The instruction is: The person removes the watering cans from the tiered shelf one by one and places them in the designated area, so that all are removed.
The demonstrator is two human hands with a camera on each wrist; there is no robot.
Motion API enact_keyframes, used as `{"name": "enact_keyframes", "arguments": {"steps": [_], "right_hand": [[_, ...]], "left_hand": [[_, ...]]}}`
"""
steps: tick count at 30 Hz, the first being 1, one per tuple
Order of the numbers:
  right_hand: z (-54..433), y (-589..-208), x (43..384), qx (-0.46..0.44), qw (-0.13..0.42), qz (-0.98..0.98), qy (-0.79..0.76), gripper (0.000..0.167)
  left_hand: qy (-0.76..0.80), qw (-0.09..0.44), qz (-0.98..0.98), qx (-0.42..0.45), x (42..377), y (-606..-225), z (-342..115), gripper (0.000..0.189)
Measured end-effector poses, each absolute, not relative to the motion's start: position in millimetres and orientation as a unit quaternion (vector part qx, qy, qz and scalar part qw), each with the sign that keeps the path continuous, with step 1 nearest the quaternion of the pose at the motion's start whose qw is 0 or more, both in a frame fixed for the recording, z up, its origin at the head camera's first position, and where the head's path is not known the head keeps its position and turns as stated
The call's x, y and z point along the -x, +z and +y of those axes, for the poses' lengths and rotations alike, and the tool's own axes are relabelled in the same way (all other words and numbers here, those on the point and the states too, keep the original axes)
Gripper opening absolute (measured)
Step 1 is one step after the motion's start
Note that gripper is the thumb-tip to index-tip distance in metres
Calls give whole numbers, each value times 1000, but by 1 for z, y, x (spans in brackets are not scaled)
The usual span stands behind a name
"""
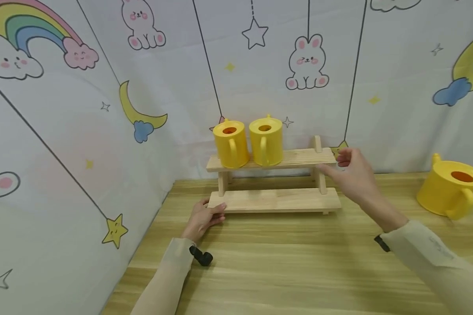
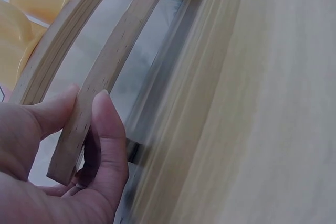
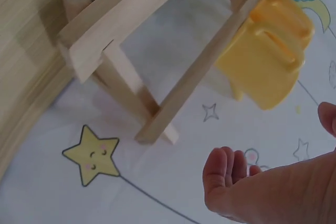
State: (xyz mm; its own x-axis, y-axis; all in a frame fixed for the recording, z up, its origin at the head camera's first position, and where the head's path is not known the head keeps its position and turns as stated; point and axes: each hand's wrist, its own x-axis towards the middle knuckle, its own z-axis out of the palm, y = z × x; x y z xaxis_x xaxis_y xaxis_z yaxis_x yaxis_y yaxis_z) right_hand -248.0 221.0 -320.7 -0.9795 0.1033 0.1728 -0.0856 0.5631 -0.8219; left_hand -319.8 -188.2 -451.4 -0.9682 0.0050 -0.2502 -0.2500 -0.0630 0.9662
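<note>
A two-tier wooden shelf stands against the back of the table. At the left end of its lower board, my left hand pinches the wood between thumb and fingers. Two yellow pots, each with a handle towards me and a hole in its top, stand side by side on the left half of the upper board. My right hand is beside that board's right end, fingers loosely bent and thumb apart. Nothing is in its grasp; the right wrist view shows the hand apart from the wood.
Another yellow pot of the same kind stands on the wooden table at far right, handle forward. Directly behind the shelf hangs a white printed cloth with rabbits, stars and moons; it also closes off the left side.
</note>
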Motion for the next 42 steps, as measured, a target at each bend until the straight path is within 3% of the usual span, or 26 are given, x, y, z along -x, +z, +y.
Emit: {"name": "enact_keyframes", "arguments": {"steps": [20, 30, 37, 42], "right_hand": [[112, -315, 309, -84, 43, -840, 535, 74], [87, -321, 328, -86, 78, -817, 565, 59], [76, -326, 334, -87, 109, -803, 580, 35], [67, -327, 339, -57, 127, -781, 609, 28]], "left_hand": [[729, 82, 673, 99, 321, -453, -186, 77], [734, 80, 668, 97, 320, -453, -188, 76], [736, 79, 665, 97, 320, -452, -187, 77], [737, 76, 664, 100, 319, -455, -187, 78]]}}
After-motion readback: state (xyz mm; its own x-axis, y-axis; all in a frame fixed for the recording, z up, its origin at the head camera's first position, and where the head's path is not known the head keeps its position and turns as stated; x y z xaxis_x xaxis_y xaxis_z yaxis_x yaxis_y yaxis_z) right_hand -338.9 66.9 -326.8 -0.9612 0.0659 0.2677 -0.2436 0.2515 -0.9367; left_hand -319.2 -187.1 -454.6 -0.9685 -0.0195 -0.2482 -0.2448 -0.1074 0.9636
